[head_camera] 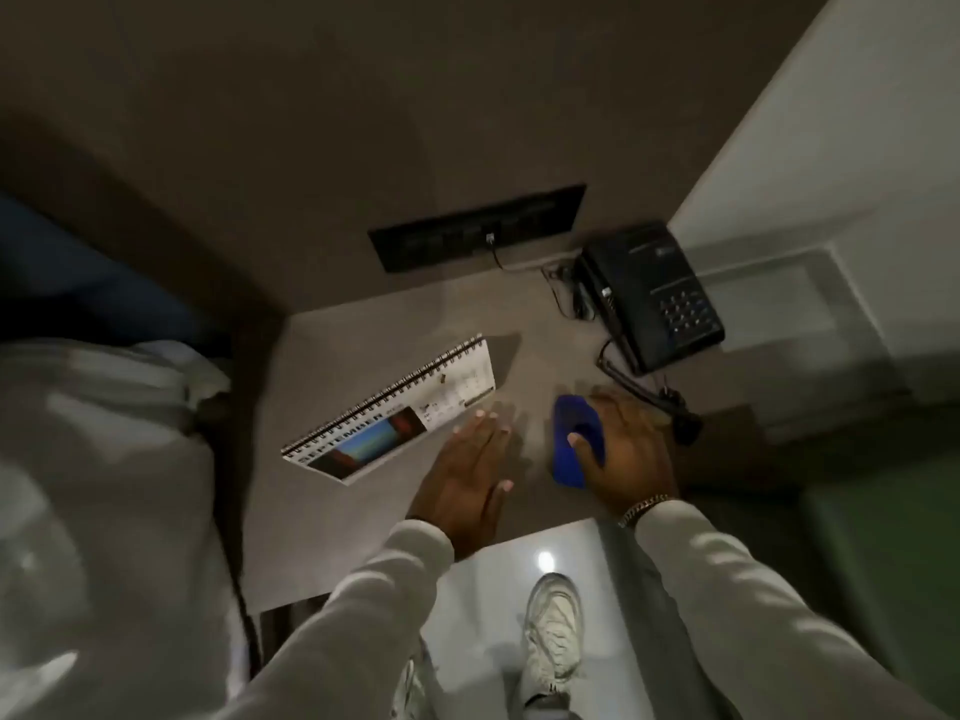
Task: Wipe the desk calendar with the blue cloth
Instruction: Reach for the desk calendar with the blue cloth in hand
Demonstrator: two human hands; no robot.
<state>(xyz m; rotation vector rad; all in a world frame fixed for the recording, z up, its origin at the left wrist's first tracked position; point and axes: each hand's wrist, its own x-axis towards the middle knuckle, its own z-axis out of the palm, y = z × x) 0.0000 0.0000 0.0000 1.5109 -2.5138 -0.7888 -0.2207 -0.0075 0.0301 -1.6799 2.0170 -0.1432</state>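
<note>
A spiral-bound desk calendar (pixel 395 410) with a "SEPTEMBER" page and a colour photo stands at an angle on the small brown table (pixel 332 532). My left hand (pixel 465 478) is flat and open, fingers together, with its fingertips just short of the calendar's near edge. To the right lies the folded blue cloth (pixel 571 444). My right hand (pixel 626 457) rests on top of the cloth with the thumb curled over it, pressing it to the table.
A black desk telephone (pixel 649 293) with its coiled cord sits at the table's back right corner. A black socket panel (pixel 478 228) is on the wall behind. A bed with white linen (pixel 104 485) borders the left. My shoe (pixel 553 631) stands on the glossy floor below.
</note>
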